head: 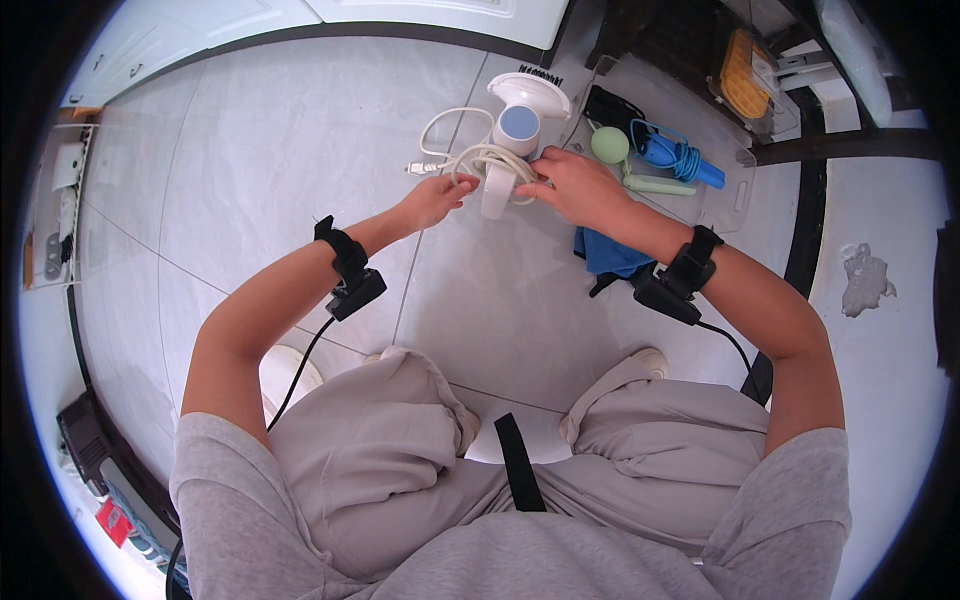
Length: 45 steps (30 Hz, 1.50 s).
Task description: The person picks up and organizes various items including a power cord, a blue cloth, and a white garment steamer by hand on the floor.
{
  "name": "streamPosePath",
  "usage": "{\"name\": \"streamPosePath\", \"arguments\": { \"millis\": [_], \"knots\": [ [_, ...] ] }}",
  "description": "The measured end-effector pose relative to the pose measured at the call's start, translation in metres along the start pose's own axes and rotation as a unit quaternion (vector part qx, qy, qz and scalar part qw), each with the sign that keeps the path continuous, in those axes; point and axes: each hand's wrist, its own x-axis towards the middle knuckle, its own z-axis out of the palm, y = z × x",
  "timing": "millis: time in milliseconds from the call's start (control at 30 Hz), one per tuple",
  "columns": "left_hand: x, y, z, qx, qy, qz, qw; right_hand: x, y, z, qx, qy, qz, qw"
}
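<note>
A white handheld garment steamer [529, 91] with a blue round cap stands before me over the tiled floor. Its white power cord [499, 156] is looped around the handle, and the plug [421, 169] sticks out to the left. My left hand [439, 201] has its thumb and forefinger pinched together at the left edge of the cord loops. On the other side, my right hand [574, 184] grips the coils against the handle. Part of the handle is hidden behind the coils.
At the right, a clear plastic bin [739, 202] holds a blue device with a wound cord [671, 157], a light green fan-like item [610, 145] and a black pouch [611, 109]. A blue cloth [609, 253] lies below my right forearm. White cabinets [442, 9] stand beyond.
</note>
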Motion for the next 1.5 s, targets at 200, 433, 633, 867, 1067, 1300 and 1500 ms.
{"name": "streamPosePath", "arguments": {
  "millis": [200, 433, 633, 867, 1067, 1300, 1500],
  "knots": [
    [0.000, 0.014, 0.008, 0.200, 0.000, 0.019, 0.980, 0.000, 0.004, 0.002, -0.011, 0.005, -0.008, 1.000],
    [0.019, -0.006, 0.009, 0.150, -0.038, 0.022, 0.988, 0.002, 0.001, 0.001, -0.009, -0.006, -0.006, 1.000],
    [0.022, 0.002, 0.025, -0.023, -0.033, -0.048, 0.998, 0.001, 0.006, 0.006, 0.005, 0.003, -0.012, 1.000],
    [0.016, 0.008, 0.023, -0.025, -0.047, -0.056, 0.997, 0.001, 0.006, 0.007, -0.009, 0.006, -0.015, 1.000],
    [0.018, 0.012, 0.017, -0.014, -0.072, -0.086, 0.994, 0.001, 0.004, 0.005, -0.005, 0.001, -0.013, 1.000],
    [0.016, 0.012, 0.019, -0.074, -0.075, -0.093, 0.990, 0.001, 0.003, 0.005, -0.001, -0.004, -0.001, 1.000],
    [0.008, 0.009, 0.011, 0.212, 0.020, 0.088, 0.973, 0.000, 0.006, 0.007, -0.011, 0.007, -0.005, 1.000]
  ]
}}
